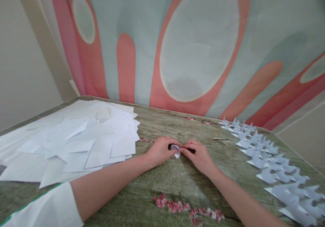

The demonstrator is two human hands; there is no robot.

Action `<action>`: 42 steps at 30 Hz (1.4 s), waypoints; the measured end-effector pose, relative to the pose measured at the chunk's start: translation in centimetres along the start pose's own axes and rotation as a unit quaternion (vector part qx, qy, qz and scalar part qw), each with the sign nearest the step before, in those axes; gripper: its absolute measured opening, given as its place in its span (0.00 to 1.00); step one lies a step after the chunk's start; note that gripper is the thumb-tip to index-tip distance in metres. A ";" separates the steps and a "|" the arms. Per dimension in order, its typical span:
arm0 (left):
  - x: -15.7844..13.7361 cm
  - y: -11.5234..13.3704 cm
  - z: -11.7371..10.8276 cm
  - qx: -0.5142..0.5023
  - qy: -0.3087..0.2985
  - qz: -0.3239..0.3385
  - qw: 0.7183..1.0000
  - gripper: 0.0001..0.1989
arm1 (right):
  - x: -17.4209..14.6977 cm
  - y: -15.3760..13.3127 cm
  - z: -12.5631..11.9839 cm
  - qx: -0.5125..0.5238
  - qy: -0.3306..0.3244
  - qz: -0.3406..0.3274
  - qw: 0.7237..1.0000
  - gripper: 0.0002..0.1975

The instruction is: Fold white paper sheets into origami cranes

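A small folded piece of white paper [175, 150] is held just above the middle of the table. My left hand [161, 149] grips its left side between thumb and fingers. From the right, my right hand [196, 153] pinches its other edge, the fingertips of both hands nearly meeting. Part of the paper is hidden behind the fingers, so its exact fold cannot be made out.
Loose white paper sheets [101, 142] lie in a wide, overlapping pile on the left. Several folded paper cranes [256, 139] stand in rows along the right side. The wood-patterned tabletop [142, 193] bears pink flower prints and meets a patterned wall covering [126, 67] behind.
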State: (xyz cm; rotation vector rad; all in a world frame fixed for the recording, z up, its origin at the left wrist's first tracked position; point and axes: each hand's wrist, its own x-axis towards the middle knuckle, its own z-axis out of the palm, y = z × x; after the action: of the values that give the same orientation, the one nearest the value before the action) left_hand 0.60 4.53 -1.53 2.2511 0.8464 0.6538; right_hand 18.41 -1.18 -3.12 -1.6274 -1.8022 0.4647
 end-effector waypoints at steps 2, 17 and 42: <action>0.0 0.0 0.0 0.000 0.002 0.001 1.000 0.11 | 0.0 0.0 0.1 -0.004 0.008 0.002 1.000 0.09; -0.1 0.3 -0.1 -0.029 0.008 -0.030 0.999 0.18 | 0.0 -0.2 0.6 -0.028 0.035 0.007 0.999 0.09; 0.1 0.0 -1.0 -0.058 -0.044 -0.005 0.997 0.19 | -0.2 -0.4 0.4 -0.031 0.038 -0.009 0.999 0.08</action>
State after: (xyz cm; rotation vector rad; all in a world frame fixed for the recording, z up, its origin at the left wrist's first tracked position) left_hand 0.05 5.02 -0.87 2.1533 0.7557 0.5794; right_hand 17.89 -1.39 -3.19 -1.6469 -1.7888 0.3375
